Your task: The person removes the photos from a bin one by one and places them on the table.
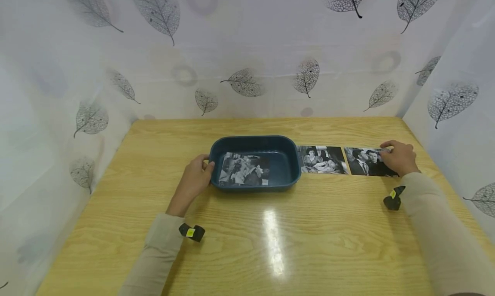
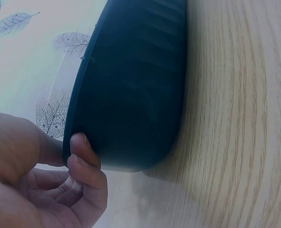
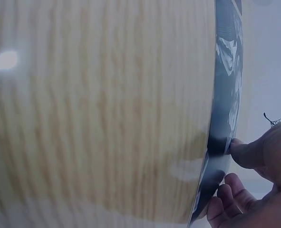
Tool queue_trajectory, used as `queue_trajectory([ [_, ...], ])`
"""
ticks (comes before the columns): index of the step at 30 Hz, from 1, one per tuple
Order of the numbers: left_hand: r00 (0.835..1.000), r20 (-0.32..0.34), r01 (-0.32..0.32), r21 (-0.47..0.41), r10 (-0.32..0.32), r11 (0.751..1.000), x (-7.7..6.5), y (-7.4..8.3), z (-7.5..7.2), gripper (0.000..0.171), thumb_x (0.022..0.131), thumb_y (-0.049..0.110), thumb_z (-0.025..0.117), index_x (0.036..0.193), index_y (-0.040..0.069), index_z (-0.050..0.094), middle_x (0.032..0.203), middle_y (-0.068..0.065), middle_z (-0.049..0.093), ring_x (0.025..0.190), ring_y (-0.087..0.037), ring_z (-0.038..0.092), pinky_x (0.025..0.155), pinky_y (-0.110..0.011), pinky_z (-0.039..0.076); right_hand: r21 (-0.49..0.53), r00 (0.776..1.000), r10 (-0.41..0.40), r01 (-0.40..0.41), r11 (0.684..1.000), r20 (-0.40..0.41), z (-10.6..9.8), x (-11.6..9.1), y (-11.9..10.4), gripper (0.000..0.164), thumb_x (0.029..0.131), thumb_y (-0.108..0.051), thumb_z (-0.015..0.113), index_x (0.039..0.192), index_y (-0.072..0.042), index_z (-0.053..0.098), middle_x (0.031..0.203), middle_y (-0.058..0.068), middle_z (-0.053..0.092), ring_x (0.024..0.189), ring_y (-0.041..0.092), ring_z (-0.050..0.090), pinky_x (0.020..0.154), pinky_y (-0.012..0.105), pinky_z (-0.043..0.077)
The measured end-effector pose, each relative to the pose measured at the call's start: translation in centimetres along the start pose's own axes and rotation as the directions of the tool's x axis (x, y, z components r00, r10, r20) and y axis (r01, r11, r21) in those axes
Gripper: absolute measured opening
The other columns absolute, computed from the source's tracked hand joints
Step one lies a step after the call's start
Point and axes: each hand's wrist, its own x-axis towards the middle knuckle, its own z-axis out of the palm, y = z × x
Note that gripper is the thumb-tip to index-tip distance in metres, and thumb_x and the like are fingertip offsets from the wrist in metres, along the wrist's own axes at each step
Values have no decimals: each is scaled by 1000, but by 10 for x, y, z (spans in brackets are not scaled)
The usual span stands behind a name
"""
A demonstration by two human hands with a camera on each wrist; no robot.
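Wooden table [image 1: 270, 244]: bears all items listed.
Left hand [image 1: 195, 180]: fingers curled against the left end wall of the dark blue tray [image 1: 291, 167], thumb at its rim.
Tray contents: one black-and-white photo [image 1: 243, 169], lying flat.
Middle photo [image 1: 322, 159]: on the table, just right of the tray.
Right hand [image 1: 398, 157]: pinches the edge of the rightmost photo [image 1: 365, 162].
Leaf-print curtain [image 1: 247, 51]: behind.
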Motion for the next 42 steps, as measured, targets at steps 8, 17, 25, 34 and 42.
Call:
queue_trajectory([
  [8, 1000, 1, -3, -9, 3, 1000, -1, 0, 0, 44, 108, 17, 48, 146, -5, 44, 95, -15, 64, 68, -22, 65, 58, -30, 49, 17, 998, 14, -13, 1000, -60, -4, 3, -3, 43, 103, -15, 47, 136, 13, 48, 127, 46, 44, 122, 64, 34, 101, 74, 27],
  [17, 1000, -3, 10, -13, -10, 1000, 0, 1, 0, 44, 108, 17, 48, 146, -5, 44, 96, -16, 64, 72, -27, 66, 58, -29, 48, 106, 987, -110, 123, 987, -117, -25, 4, -48, 55, 106, -23, 51, 141, 17, 41, 134, 41, 43, 119, 57, 45, 92, 68, 41],
  [25, 1000, -2, -3, -8, 3, 1000, 1, 1, 0, 44, 108, 15, 48, 146, -7, 44, 96, -19, 64, 73, -31, 67, 57, -29, 47, 144, 969, -215, 232, 962, -121, -35, -4, -120, 59, 103, -32, 60, 142, 10, 47, 138, 36, 48, 122, 52, 49, 92, 66, 45],
  [34, 1000, 2, -1, -10, 1, 1000, 0, 0, 0, 45, 108, 16, 48, 147, -6, 43, 98, -20, 65, 72, -30, 68, 57, -29, 47, 183, 923, -383, 384, 905, -40, -23, -20, -190, 59, 97, -34, 69, 137, 6, 53, 133, 26, 55, 114, 43, 57, 89, 59, 49],
  [42, 1000, 4, -1, -9, 1, 1000, 2, 0, 1, 44, 108, 15, 48, 146, -7, 44, 99, -21, 65, 72, -29, 68, 57, -29, 47, 225, 860, -506, 480, 848, 70, 4, -34, -237, 47, 95, -22, 74, 129, 6, 58, 126, 23, 58, 108, 36, 61, 89, 51, 51],
])
